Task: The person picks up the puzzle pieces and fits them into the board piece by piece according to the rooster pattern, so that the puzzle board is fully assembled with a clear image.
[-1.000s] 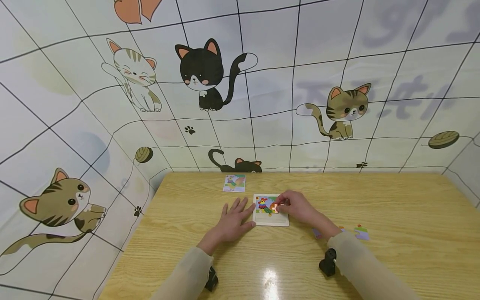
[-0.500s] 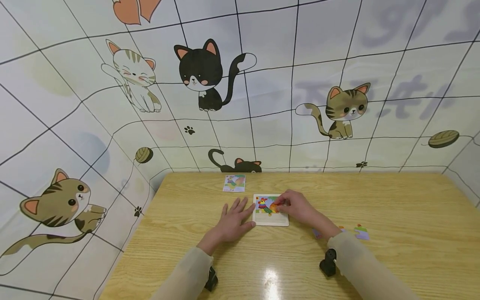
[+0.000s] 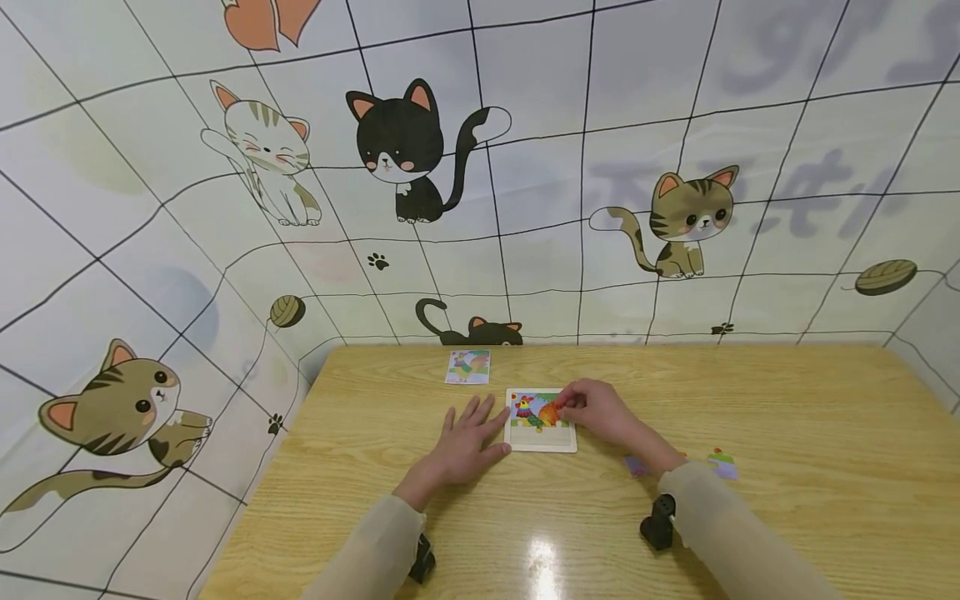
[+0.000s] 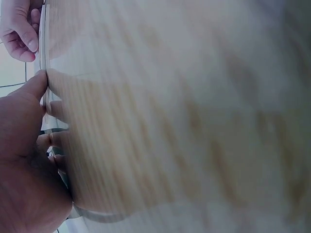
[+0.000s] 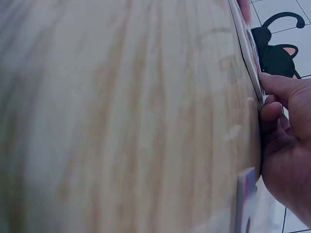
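A square wooden puzzle tray [image 3: 543, 440] lies on the table with a colourful rooster picture [image 3: 528, 410] filling its upper part. Its lower strip shows bare wood. My left hand [image 3: 467, 446] lies spread on the table, with thumb and fingertips at the tray's left edge. At the tray's upper right my right hand [image 3: 600, 411] has thumb and index fingertips beside the orange puzzle piece [image 3: 549, 414]. In the right wrist view its thumb touches the tray's edge and the other fingers curl under; I cannot tell whether it pinches the piece.
Loose puzzle pieces lie right of the tray: a purple piece [image 3: 636, 466] and a green-and-lilac piece [image 3: 723, 464], with another mostly hidden behind the right forearm. A rooster picture card [image 3: 468, 367] lies near the table's back edge. A cat-print wall covering [image 3: 547, 208] stands behind the table.
The right hand has shifted slightly right, showing more of the orange piece. A bright glare on that piece has gone as it settled into the picture. The left hand stays still.
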Demonstrator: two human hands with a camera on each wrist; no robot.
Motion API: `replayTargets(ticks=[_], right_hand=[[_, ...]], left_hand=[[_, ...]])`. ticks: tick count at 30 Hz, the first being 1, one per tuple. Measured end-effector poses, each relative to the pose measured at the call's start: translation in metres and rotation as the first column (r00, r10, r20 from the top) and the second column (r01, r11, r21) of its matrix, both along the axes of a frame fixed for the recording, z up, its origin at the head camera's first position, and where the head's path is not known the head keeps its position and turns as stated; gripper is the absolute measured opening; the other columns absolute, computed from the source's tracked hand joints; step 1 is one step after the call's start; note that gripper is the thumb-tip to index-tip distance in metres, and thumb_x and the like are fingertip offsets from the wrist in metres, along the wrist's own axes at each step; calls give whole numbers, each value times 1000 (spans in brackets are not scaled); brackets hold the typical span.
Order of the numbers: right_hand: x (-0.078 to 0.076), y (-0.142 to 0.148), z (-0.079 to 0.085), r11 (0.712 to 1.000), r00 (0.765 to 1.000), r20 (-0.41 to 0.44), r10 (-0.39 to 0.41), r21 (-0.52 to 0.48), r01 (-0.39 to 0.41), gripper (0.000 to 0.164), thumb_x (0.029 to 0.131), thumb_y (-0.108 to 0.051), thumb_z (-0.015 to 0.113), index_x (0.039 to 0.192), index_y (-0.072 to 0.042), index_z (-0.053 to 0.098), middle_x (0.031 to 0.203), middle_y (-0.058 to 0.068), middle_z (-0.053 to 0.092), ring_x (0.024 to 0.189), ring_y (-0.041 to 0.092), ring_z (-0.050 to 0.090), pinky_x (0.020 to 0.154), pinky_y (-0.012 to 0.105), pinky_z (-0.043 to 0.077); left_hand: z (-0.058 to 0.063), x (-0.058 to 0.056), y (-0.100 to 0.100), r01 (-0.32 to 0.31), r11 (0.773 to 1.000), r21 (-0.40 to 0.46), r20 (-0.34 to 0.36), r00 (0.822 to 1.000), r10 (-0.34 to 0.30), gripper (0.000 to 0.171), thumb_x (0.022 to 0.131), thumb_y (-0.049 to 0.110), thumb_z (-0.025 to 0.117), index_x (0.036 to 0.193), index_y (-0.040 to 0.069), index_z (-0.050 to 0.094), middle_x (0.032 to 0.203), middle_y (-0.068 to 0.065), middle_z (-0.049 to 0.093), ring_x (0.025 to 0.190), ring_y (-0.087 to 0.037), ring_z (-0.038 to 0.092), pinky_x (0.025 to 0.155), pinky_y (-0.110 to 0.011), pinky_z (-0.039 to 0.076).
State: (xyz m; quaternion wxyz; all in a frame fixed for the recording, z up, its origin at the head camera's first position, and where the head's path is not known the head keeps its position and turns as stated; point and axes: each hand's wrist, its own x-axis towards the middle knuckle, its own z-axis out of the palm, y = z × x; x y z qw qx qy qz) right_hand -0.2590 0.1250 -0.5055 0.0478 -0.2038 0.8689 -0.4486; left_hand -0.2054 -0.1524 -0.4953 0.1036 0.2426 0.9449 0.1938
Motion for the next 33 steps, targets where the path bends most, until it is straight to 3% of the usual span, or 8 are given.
replayTargets(ticks=[6, 13, 25, 33], right_hand=[[-1, -1, 1, 1000, 1000, 0, 0, 18, 0, 3, 91, -3, 76, 94, -3, 74, 86, 2, 64, 75, 15, 55, 66, 27, 46], [1, 8, 8, 1000, 997, 74, 5, -23, -4, 7, 96, -7, 72, 102, -3, 74, 90, 4, 66, 75, 17, 56, 61, 29, 47], [18, 63, 27, 999, 997, 73, 27, -47, -23, 19, 96, -9, 72, 111, 3, 71, 95, 7, 65, 76, 19, 56, 60, 28, 48], [34, 92, 25, 999, 995, 92, 34, 0, -34, 17, 95, -10, 73, 108, 0, 72, 92, 3, 66, 77, 18, 57, 64, 28, 50]], left_hand=[[1, 0, 0, -1, 1000, 1, -3, 1000, 1, 61, 108, 39, 51, 161, 12, 37, 169, -17, 19, 155, -40, 10, 116, -70, 5], [0, 0, 0, 3, 1000, 3, -4, 1000, -3, 61, 108, 39, 51, 160, 13, 37, 169, -17, 19, 155, -41, 11, 116, -70, 5], [-1, -1, -2, 8, 1000, 3, -22, 1000, -8, 62, 107, 40, 51, 160, 12, 36, 168, -18, 19, 155, -42, 11, 116, -71, 5], [-2, -1, 0, 5, 1000, 10, -6, 1000, -5, 63, 108, 41, 51, 161, 12, 35, 169, -18, 18, 155, -41, 9, 116, -71, 4]])
